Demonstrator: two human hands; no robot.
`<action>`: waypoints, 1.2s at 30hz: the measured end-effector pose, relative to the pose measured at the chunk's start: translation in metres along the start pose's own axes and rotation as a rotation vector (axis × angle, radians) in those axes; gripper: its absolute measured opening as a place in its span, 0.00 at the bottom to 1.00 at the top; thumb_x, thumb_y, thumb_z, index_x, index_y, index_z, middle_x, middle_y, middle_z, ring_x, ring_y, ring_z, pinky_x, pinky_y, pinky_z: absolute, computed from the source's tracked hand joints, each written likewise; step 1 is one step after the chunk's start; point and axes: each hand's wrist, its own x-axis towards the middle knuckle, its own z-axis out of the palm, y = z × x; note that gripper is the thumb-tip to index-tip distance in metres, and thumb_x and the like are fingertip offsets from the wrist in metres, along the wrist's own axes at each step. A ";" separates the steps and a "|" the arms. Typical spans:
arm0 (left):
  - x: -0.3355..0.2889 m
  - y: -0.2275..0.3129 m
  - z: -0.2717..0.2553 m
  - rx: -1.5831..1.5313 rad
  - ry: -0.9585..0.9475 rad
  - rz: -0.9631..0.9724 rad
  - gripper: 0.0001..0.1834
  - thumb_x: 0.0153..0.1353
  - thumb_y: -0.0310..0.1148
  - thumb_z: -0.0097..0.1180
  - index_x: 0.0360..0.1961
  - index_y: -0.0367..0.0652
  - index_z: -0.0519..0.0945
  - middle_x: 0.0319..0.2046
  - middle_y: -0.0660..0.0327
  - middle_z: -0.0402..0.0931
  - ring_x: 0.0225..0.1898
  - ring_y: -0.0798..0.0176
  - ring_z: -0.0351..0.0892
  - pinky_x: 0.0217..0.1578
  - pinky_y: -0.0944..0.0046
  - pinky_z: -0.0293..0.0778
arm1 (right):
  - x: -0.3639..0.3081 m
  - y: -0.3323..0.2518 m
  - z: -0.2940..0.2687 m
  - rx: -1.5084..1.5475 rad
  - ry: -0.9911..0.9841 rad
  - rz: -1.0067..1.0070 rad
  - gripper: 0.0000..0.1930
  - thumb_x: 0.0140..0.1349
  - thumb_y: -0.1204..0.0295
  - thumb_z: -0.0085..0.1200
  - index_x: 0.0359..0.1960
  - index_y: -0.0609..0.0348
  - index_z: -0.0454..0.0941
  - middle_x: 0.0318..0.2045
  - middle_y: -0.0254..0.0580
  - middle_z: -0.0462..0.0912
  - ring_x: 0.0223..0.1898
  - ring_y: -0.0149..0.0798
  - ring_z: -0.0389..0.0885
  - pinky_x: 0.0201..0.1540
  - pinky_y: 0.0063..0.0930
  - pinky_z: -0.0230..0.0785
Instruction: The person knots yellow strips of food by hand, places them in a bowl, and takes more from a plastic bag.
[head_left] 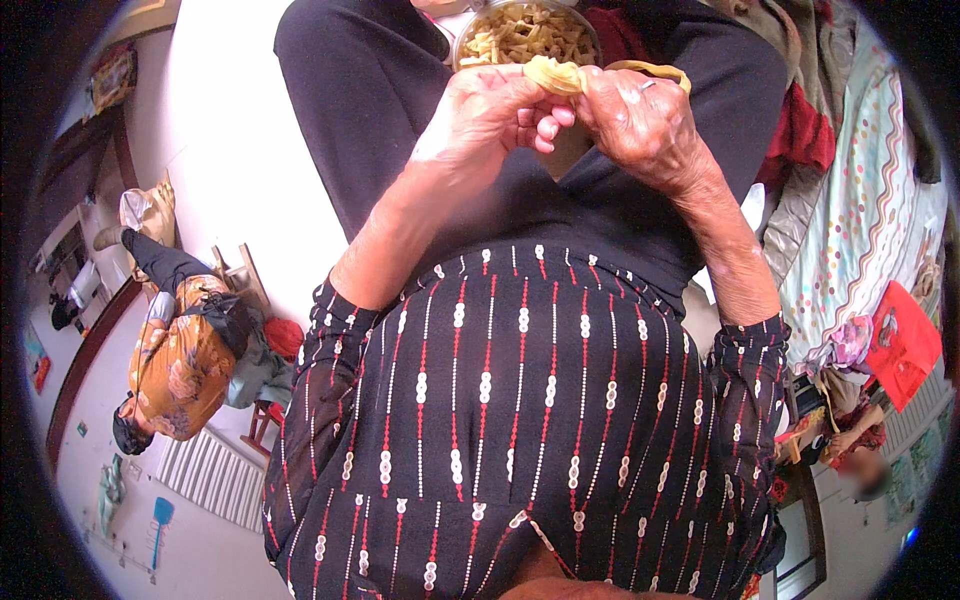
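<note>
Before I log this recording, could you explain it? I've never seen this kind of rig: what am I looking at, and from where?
There is no machine here, just a person's two bare hands. The one picture comes from a wide fisheye camera on their head, looking down, so edges bend toward the rim; its left is the person's left. The left hand and right hand grip a yellow strip, bunched between them, with more of it showing behind the right hand. Just beyond, between the legs, is a bowl of cut yellowish pieces; what it rests on is hard to tell. To the right lies a dotted cloth. Another person appears at left.
</note>
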 end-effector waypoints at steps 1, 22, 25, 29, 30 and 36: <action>0.000 -0.001 -0.001 0.003 -0.008 0.009 0.17 0.62 0.39 0.50 0.37 0.32 0.76 0.27 0.56 0.78 0.24 0.72 0.75 0.25 0.75 0.73 | -0.001 0.000 -0.001 0.041 0.030 0.000 0.10 0.53 0.69 0.54 0.27 0.60 0.67 0.15 0.34 0.70 0.18 0.34 0.76 0.17 0.27 0.67; -0.034 0.036 -0.017 0.601 -0.207 -0.028 0.12 0.60 0.31 0.52 0.24 0.32 0.77 0.22 0.58 0.76 0.18 0.72 0.71 0.18 0.74 0.67 | -0.005 -0.003 -0.050 0.683 -0.248 0.244 0.08 0.57 0.70 0.54 0.33 0.62 0.76 0.24 0.45 0.78 0.24 0.45 0.78 0.28 0.33 0.69; -0.037 0.039 -0.022 0.620 -0.220 -0.031 0.13 0.60 0.31 0.51 0.23 0.32 0.77 0.22 0.57 0.75 0.17 0.72 0.70 0.17 0.74 0.66 | -0.007 -0.001 -0.052 0.724 -0.249 0.247 0.07 0.58 0.73 0.53 0.33 0.64 0.76 0.24 0.46 0.78 0.24 0.45 0.77 0.27 0.32 0.68; -0.042 0.044 -0.028 0.691 -0.264 0.074 0.13 0.60 0.31 0.51 0.23 0.32 0.77 0.22 0.56 0.75 0.16 0.71 0.70 0.16 0.74 0.65 | -0.011 -0.002 -0.053 0.797 -0.243 0.264 0.06 0.58 0.75 0.52 0.33 0.66 0.76 0.24 0.46 0.77 0.23 0.45 0.76 0.25 0.33 0.66; -0.043 0.043 -0.030 0.672 -0.258 0.080 0.13 0.60 0.31 0.51 0.23 0.32 0.76 0.22 0.56 0.75 0.16 0.71 0.70 0.17 0.74 0.66 | -0.011 -0.003 -0.053 0.820 -0.237 0.268 0.06 0.58 0.75 0.52 0.33 0.66 0.75 0.23 0.46 0.77 0.22 0.45 0.76 0.25 0.33 0.65; -0.043 0.039 -0.036 0.628 -0.210 0.000 0.13 0.61 0.33 0.50 0.26 0.32 0.76 0.25 0.56 0.76 0.21 0.70 0.72 0.24 0.71 0.69 | -0.004 -0.006 -0.048 0.924 -0.341 0.368 0.07 0.58 0.72 0.53 0.30 0.65 0.75 0.20 0.47 0.75 0.21 0.44 0.75 0.24 0.34 0.64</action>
